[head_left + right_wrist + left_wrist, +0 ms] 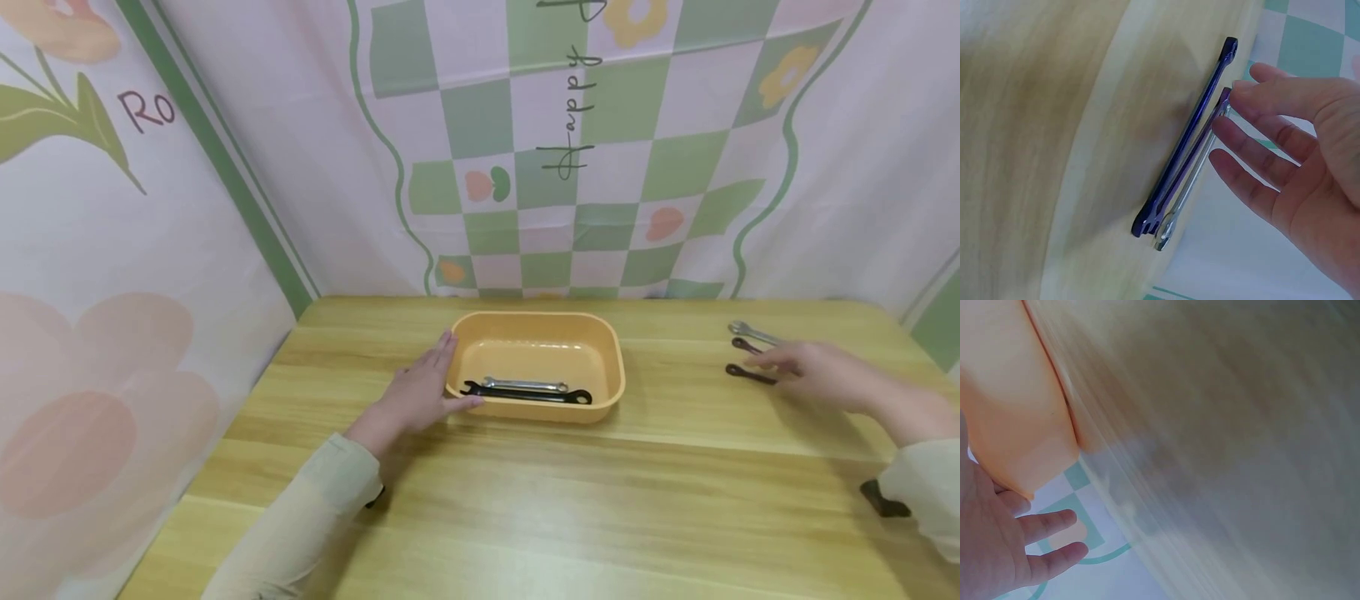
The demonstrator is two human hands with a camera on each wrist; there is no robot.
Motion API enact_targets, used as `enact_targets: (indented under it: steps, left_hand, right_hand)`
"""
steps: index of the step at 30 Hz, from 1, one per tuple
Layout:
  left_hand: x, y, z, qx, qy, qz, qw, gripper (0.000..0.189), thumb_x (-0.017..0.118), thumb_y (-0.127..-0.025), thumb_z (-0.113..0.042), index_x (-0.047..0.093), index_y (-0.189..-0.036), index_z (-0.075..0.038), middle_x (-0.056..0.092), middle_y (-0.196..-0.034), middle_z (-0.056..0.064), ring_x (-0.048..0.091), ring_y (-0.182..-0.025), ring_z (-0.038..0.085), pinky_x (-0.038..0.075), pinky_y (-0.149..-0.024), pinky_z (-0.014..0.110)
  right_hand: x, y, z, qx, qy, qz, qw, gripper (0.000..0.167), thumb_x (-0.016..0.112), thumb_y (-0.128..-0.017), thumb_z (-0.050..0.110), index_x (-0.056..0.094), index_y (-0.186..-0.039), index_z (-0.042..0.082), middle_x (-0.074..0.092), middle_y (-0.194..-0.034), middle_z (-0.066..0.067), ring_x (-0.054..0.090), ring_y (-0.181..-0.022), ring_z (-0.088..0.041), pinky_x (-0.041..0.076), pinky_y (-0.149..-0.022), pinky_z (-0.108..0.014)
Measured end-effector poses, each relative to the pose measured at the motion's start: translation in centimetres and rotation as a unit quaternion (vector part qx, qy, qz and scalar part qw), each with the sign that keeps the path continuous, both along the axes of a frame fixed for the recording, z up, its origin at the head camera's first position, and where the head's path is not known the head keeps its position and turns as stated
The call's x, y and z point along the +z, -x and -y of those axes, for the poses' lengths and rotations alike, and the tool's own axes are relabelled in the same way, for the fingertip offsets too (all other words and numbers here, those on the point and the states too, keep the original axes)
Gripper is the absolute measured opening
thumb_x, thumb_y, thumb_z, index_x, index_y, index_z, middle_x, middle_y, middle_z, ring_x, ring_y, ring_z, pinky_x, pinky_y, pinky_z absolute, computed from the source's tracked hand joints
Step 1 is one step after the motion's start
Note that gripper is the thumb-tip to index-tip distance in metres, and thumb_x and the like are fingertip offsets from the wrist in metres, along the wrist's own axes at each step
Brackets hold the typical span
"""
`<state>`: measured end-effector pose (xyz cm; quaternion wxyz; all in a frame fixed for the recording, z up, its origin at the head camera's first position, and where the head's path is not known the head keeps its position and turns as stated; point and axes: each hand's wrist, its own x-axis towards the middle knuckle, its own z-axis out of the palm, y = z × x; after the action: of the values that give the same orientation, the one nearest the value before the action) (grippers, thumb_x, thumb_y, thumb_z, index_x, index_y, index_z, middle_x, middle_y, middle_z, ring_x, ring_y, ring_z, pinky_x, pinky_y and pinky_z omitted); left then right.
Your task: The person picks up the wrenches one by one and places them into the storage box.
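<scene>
A yellow-orange plastic bin [611,379] holds a silver wrench [525,384] and a longer black wrench [528,394], side by side along its front wall. My left hand [417,392] rests against the bin's left end, fingers straight along the side and thumb at the front rim. On the right, my right hand [825,377] hovers beside three wrenches, its fingers loosely bent with nothing between them. Those are a silver wrench [1188,187] and two dark wrenches [1188,134], lying nearly parallel on the table; in the head view the hand hides their right ends.
The wood-grain table [570,500] extends in front of the bin. Behind it hangs a curtain [480,125] with a green checked print, meeting the back edge. Another printed curtain [135,333] runs along the left side.
</scene>
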<state>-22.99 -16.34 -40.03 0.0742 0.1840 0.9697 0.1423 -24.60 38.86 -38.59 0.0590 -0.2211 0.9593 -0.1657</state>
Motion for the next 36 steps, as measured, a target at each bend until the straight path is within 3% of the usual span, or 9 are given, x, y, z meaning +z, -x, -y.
enact_targets:
  steps: [17, 27, 36]
  left_hand:
    - [-0.1, 0.0, 0.0, 0.003, -0.002, -0.001, 1.0000, 0.116, 0.049, -0.089, -0.081, -0.003, -0.165, -0.011, -0.005, -0.172, 0.006, 0.016, -0.154, 0.033, 0.025, -0.113, 0.072]
    - [-0.2, 0.0, -0.1, 0.001, -0.003, -0.004, 1.0000, 0.114, 0.051, -0.090, -0.078, -0.002, -0.165, -0.009, -0.004, -0.172, 0.007, 0.017, -0.154, 0.034, 0.026, -0.112, 0.072]
    - [-0.1, -0.1, -0.1, 0.000, -0.004, -0.007, 1.0000, 0.114, 0.050, -0.090, -0.079, -0.002, -0.165, -0.009, -0.004, -0.172, 0.007, 0.017, -0.154, 0.035, 0.025, -0.112, 0.072]
  right_hand:
    - [-1.1, -0.2, -1.3, 0.005, -0.006, -0.015, 0.9999, 0.042, 0.065, -0.078, -0.018, 0.068, -0.119, -0.011, 0.066, -0.110, -0.037, 0.060, -0.103, -0.059, 0.050, -0.087, -0.070]
    - [-1.9, -0.4, -1.8, 0.024, -0.002, -0.053, 0.9983, 0.041, 0.066, -0.074, -0.021, 0.072, -0.112, -0.009, 0.070, -0.104, -0.024, 0.064, -0.097, -0.052, 0.052, -0.083, -0.066]
    - [-1.7, -0.3, -2.0, 0.015, -0.002, -0.018, 0.9997, 0.048, 0.065, -0.071, -0.021, 0.069, -0.117, -0.011, 0.069, -0.101, -0.016, 0.065, -0.095, -0.046, 0.054, -0.081, -0.064]
